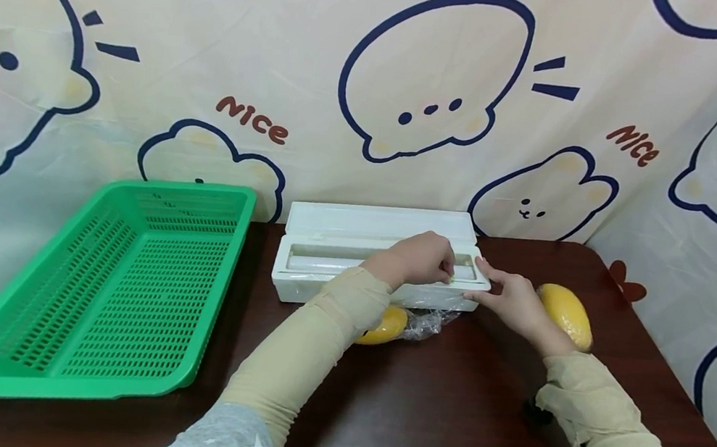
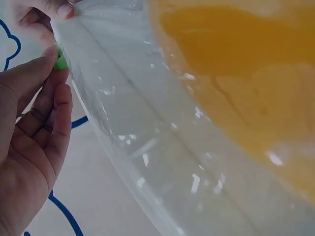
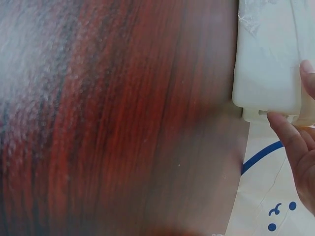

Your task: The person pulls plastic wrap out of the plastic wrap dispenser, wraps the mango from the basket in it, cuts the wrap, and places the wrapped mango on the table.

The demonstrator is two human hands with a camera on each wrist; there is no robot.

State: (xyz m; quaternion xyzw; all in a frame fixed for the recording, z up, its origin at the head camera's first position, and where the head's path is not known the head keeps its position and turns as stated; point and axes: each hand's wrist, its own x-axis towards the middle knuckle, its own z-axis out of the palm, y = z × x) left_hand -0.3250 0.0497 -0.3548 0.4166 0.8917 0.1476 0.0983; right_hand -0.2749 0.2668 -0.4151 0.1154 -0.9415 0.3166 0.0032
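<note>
A long white cling film box (image 1: 299,290) lies on the table with its lid (image 1: 378,224) raised at the back. My left hand (image 1: 412,260) reaches over its front edge. In the left wrist view, the thumb and index finger pinch a small green slider (image 2: 61,61) at that edge. My right hand (image 1: 516,302) grips the box's right end, thumb and fingers on either side of the corner. Close in front of the box lies a yellow fruit (image 1: 385,326), beside crumpled clear film (image 1: 428,325). My left forearm partly hides it.
A green perforated basket (image 1: 206,324) stands on the left of the dark wooden table (image 1: 416,419). Another yellow fruit (image 1: 564,314) lies beside my right wrist. A printed cloth (image 1: 309,72) hangs behind the table.
</note>
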